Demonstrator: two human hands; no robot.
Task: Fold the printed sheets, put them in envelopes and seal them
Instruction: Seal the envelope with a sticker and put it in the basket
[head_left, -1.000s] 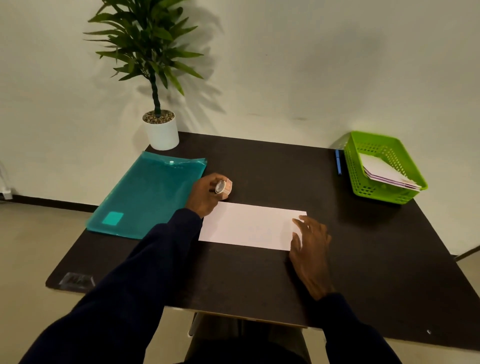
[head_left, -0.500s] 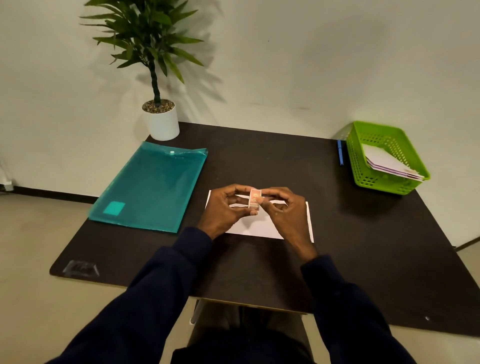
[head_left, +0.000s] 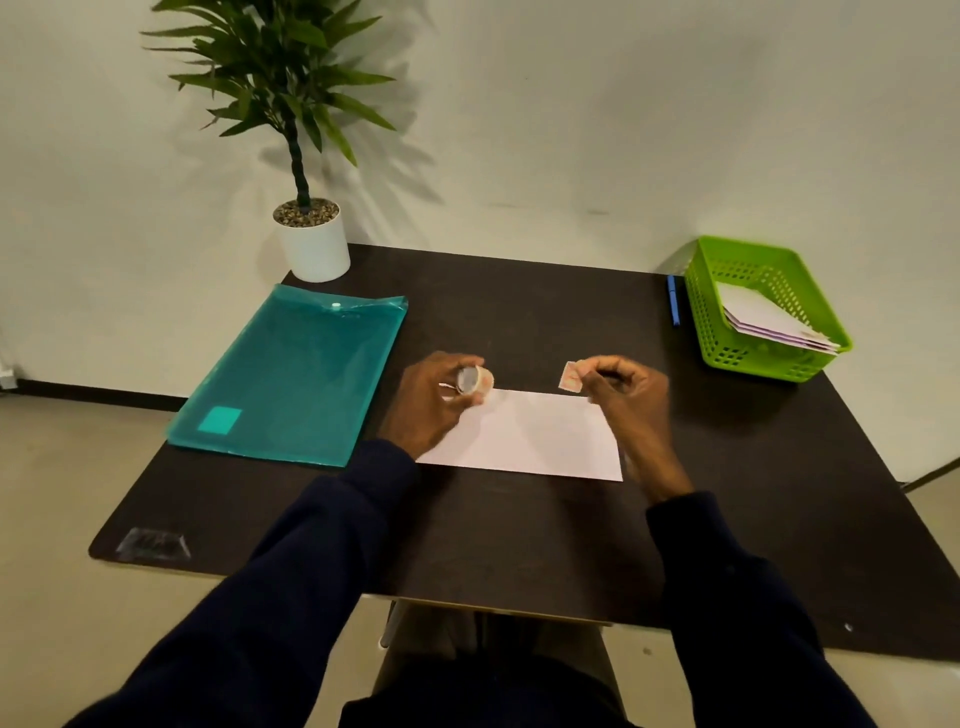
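Seal step, by my read.
- Left hand (head_left: 431, 400): fingers (head_left: 457, 364) curled round the tape roll (head_left: 475, 380), held just above the envelope's far-left corner. Probably kept close in case 1 more piece is needed.
- Right hand (head_left: 626, 395): thumb and forefinger clamped on a short tape piece (head_left: 570, 375), which hangs off the fingertips with most of it exposed, so the sticky side stays usable. No strip visible joining it to the roll.
- Envelope (head_left: 535, 436): flat on the worktop (head_left: 519, 545) between both hands, long edge toward the person. Can't tell if the flap is on this face.
- Green basket (head_left: 753, 358) at the far right holds a few more envelopes (head_left: 763, 317), looks like the done or supply pile; can't tell which.
- Teal folder (head_left: 291, 374) on the left, closed, out of the work zone.

Next call: lay the piece across the flap edge. Risk: the tape curls onto the fingers or lands skewed, since nothing pins the envelope.
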